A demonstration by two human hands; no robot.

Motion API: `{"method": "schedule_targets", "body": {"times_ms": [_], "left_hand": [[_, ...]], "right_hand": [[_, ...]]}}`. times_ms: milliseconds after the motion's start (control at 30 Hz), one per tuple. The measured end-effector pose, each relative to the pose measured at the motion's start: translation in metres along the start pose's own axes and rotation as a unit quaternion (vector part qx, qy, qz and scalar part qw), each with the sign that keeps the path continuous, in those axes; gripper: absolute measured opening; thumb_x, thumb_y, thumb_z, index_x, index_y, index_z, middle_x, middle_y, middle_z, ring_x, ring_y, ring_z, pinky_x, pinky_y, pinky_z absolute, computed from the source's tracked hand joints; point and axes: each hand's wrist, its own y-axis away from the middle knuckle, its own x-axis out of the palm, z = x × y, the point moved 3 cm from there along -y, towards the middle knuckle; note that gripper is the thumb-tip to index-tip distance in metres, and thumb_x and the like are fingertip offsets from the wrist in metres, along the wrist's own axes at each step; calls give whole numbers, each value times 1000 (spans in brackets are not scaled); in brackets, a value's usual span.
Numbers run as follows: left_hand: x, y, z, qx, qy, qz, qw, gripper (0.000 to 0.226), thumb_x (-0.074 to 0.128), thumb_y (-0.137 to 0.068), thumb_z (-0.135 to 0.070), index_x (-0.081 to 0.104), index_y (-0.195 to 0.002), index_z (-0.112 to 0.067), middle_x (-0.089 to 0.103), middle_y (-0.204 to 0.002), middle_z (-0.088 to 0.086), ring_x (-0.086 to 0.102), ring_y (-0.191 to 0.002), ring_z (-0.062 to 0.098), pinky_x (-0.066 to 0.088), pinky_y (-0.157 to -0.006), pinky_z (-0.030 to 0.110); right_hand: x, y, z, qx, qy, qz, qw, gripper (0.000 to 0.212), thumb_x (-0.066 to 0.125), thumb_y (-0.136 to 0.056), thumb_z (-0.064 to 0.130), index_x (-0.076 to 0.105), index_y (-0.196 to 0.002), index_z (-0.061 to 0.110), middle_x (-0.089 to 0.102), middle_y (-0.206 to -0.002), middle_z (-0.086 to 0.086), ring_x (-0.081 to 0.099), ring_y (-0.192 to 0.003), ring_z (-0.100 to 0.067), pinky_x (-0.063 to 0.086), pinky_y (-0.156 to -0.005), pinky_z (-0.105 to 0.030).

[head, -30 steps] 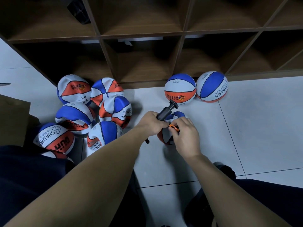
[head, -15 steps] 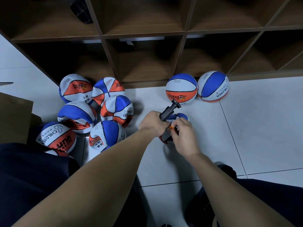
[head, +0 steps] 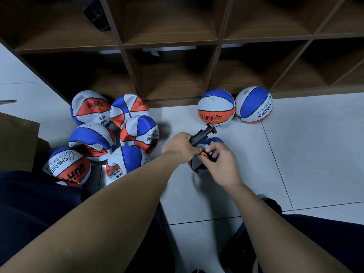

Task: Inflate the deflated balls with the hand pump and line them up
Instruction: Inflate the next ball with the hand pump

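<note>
Head view: two balls (head: pixel 234 107) stood lined up; six (head: pixel 110 134) lay flat. Your left hand (head: pixel 182 146) gripped the pump (head: pixel 201 134); your right hand (head: pixel 220 162) pinched its orange tip (head: pixel 202 154) at the third ball (head: pixel 199 167).

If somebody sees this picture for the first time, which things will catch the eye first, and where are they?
First, the two hands in the centre: the left hand grips a black hand pump, and the right hand pinches its orange end over a limp ball on the floor. Then the heap of deflated balls at the left, and two round balls side by side against the dark wooden shelf.
</note>
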Motion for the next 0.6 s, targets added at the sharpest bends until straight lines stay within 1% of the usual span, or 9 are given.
{"method": "schedule_targets", "body": {"times_ms": [67, 133, 200, 267, 333, 400, 500, 567, 600], "left_hand": [[-12, 3, -3, 29, -47, 10, 998, 31, 81, -84, -42, 58, -73, -22, 60, -67, -7, 60, -66, 20, 38, -56, 28], [-27, 8, -10, 67, -103, 14, 992, 28, 81, -84, -42, 60, -76, -25, 64, -73, -7, 64, -72, 19, 40, -59, 29], [-42, 14, -19, 116, -168, -3, 979, 26, 77, -87, -42, 58, -76, -28, 63, -80, -8, 65, -76, 21, 38, -57, 30], [-53, 23, -31, 155, -221, -12, 963, 22, 72, -91, -41, 58, -79, -30, 62, -85, -8, 64, -79, 22, 38, -57, 30], [-61, 34, -40, 173, -257, -5, 951, 22, 69, -95, -47, 60, -85, -30, 63, -84, -6, 63, -78, 22, 41, -59, 32], [-64, 44, -45, 188, -297, -5, 936, 26, 66, -96, -55, 62, -89, -30, 64, -84, -6, 63, -79, 22, 43, -61, 33], [-74, 56, -48, 198, -320, -15, 926, 34, 63, -96, -63, 58, -86, -30, 63, -83, -7, 63, -79, 21, 44, -63, 34], [-81, 61, -48, 200, -318, -10, 927, 36, 64, -96, -63, 56, -83, -30, 63, -81, -7, 63, -78, 20, 44, -62, 34], [-83, 63, -48, 203, -322, -8, 925, 36, 65, -95, -63, 57, -84, -30, 62, -80, -8, 63, -78, 19, 44, -61, 33]], "right_hand": [[-11, -1, 1, 49, -72, -10, 996, 16, 86, -89, 22, 70, -93, 22, 68, -80, 2, 61, -71, -9, 50, -69, -21], [-28, -8, 3, 85, -141, -41, 985, 5, 75, -98, 18, 73, -95, 21, 75, -84, 5, 69, -77, -13, 54, -74, -28], [-47, -15, 15, 119, -200, -68, 970, 13, 64, -106, 28, 74, -101, 20, 78, -96, 4, 72, -83, -16, 55, -75, -31], [-61, -18, 38, 122, -230, -42, 965, 36, 52, -110, 48, 74, -111, 21, 78, -105, 1, 75, -85, -19, 61, -75, -33], [-68, -15, 63, 95, -237, -7, 967, 48, 44, -112, 56, 75, -113, 19, 78, -102, 0, 75, -79, -18, 63, -72, -31], [-71, -9, 84, 61, -227, 9, 972, 44, 52, -111, 50, 73, -102, 13, 74, -93, -6, 71, -69, -15, 58, -62, -29], [-64, -4, 96, 6, -118, 43, 992, 34, 66, -102, 53, 70, -86, 23, 71, -82, 5, 72, -77, -12, 58, -74, -35], [-58, -1, 97, 16, -90, 53, 994, 42, 62, -98, 64, 67, -87, 24, 73, -86, 1, 77, -87, -22, 62, -85, -47], [-56, -1, 97, 24, -97, 50, 994, 47, 57, -100, 66, 63, -84, 23, 71, -84, -1, 77, -84, -23, 62, -83, -48]]}}
